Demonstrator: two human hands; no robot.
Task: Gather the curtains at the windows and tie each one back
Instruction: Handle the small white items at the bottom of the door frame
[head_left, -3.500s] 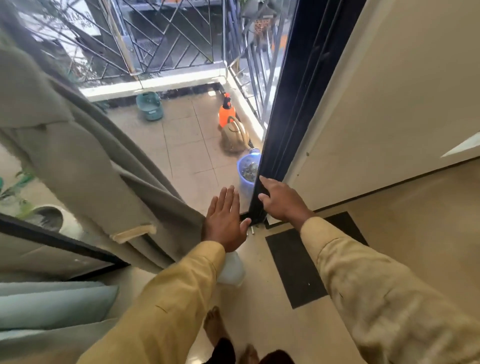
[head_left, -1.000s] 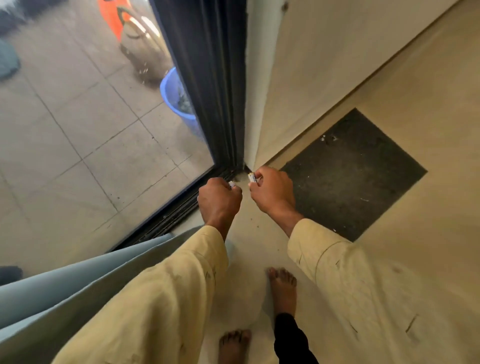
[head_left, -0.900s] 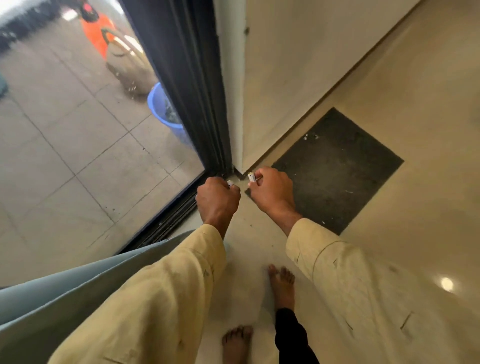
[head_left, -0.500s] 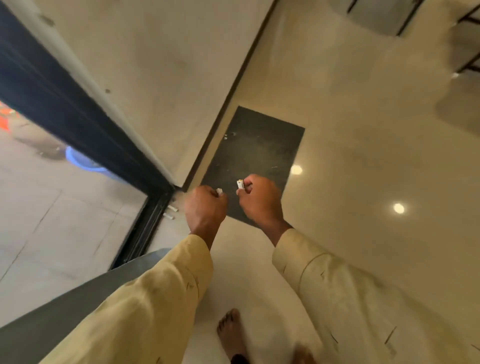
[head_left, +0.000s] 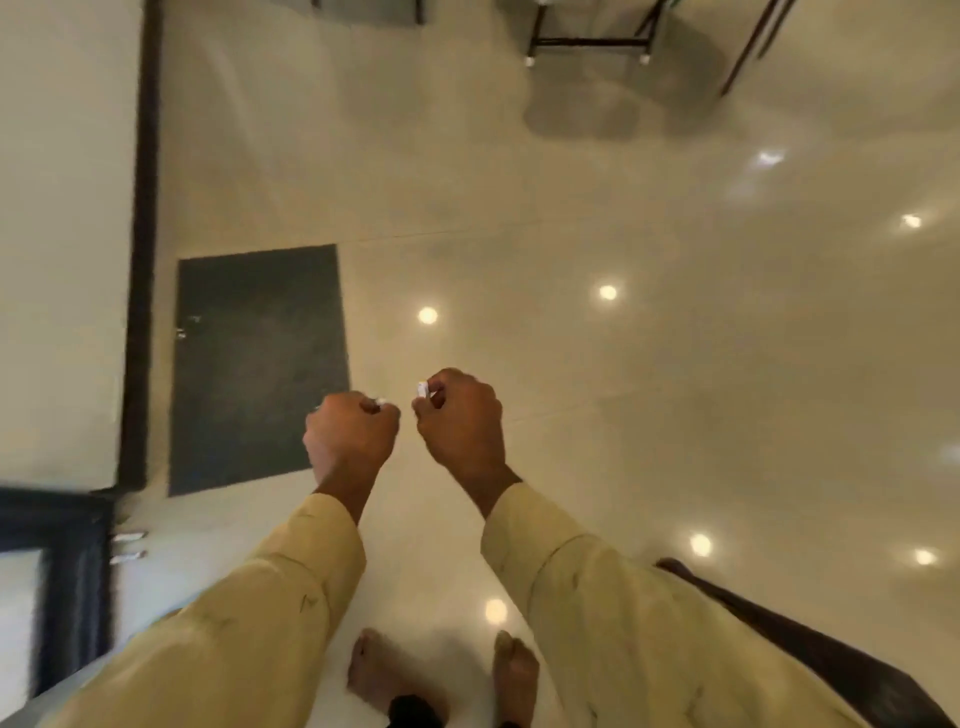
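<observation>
Both fists are over the glossy floor, side by side, not touching. My left hand is curled round a small white piece. My right hand pinches a second white piece. Window frame lower left. Curtain: probably the grey sliver at the lower-left edge, too blurred to be sure.

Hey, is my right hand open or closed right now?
Closed. The right hand is curled into a fist, gripping a small white piece that pokes out near the thumb.
</observation>
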